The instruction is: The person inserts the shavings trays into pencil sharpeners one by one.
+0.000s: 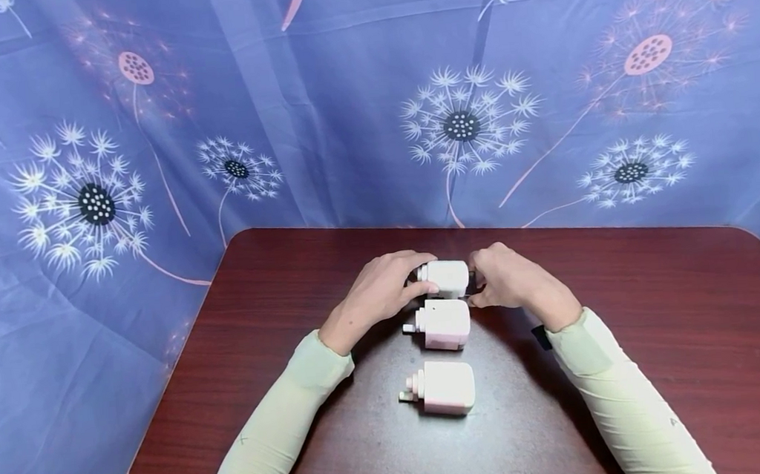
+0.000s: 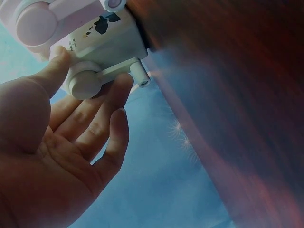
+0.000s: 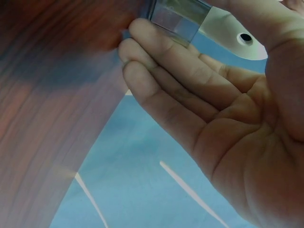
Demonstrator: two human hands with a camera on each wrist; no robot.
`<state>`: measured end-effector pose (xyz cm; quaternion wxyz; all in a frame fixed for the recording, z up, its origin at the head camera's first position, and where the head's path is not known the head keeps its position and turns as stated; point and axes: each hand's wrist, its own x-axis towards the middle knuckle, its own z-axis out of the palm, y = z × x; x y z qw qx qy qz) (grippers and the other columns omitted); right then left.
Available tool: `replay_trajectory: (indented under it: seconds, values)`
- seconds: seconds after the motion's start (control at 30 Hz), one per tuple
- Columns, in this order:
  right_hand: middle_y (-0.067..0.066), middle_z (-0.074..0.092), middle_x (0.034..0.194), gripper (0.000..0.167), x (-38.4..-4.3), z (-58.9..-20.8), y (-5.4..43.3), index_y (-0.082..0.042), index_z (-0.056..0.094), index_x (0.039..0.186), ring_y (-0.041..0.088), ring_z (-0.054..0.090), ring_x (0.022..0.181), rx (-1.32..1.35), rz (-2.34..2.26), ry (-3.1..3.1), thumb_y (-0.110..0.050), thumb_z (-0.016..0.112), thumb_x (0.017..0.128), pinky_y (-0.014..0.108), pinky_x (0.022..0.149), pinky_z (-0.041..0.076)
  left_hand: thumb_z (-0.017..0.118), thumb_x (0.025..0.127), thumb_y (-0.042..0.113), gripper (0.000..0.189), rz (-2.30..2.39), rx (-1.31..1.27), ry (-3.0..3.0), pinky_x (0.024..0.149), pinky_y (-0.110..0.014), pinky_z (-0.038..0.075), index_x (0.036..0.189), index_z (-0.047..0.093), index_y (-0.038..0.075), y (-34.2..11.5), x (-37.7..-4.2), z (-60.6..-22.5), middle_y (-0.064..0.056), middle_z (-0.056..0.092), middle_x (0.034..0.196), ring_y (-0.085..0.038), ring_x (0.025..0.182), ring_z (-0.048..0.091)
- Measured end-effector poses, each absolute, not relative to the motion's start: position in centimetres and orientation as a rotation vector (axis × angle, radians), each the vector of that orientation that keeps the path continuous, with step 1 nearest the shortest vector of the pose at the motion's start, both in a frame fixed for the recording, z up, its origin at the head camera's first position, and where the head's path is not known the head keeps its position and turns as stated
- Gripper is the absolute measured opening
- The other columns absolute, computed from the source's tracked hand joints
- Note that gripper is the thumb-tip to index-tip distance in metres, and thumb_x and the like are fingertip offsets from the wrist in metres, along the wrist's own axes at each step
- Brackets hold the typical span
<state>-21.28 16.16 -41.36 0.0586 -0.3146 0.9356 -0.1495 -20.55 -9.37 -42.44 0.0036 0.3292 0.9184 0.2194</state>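
A white hand-crank pencil sharpener (image 1: 448, 278) lies farthest back on the table, between both hands. My left hand (image 1: 384, 285) grips its crank end, thumb on the near side and fingers on the far side. In the left wrist view its crank handle (image 2: 116, 72) and a dark printed pattern show beside the fingertips. My right hand (image 1: 507, 275) holds the opposite end, fingers curled beside a clear shavings drawer (image 3: 173, 19). A white faceplate (image 3: 228, 33) with a black hole adjoins the drawer; the right thumb's tip is hidden in the right wrist view.
A pale pink sharpener (image 1: 447, 325) lies just in front of the held one. Nearer still is a cream sharpener (image 1: 448, 386). Both have their cranks towards the left. A blue dandelion-print cloth (image 1: 344, 121) hangs behind the dark red wooden table (image 1: 681, 317).
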Motion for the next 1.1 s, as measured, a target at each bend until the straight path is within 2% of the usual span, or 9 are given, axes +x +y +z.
replay_trajectory:
  seconds: [0.57,1.1]
  values:
    - [-0.003,0.062,0.067,0.027,-21.40,-41.32,16.01,-0.007,0.066,0.078,0.014,0.056,0.062,-0.948,-0.446,2.844,-0.014,0.091,0.069,0.033,0.057,0.049,0.071,0.100,0.044,0.052,0.689,1.063,2.893,0.092,-0.036,0.057,0.144,0.066,0.016,-9.31,-20.59,-42.50,-0.001,0.072,0.132,-0.017,0.114,0.070]
    - [-0.005,0.060,0.065,0.031,-21.57,-41.42,15.79,-0.007,0.065,0.077,0.014,0.057,0.061,-0.963,-0.426,2.850,-0.017,0.093,0.067,0.033,0.057,0.050,0.071,0.101,0.043,0.052,0.689,1.062,2.890,0.092,-0.036,0.057,0.145,0.066,0.017,-9.38,-20.58,-42.54,-0.001,0.072,0.132,-0.017,0.113,0.071]
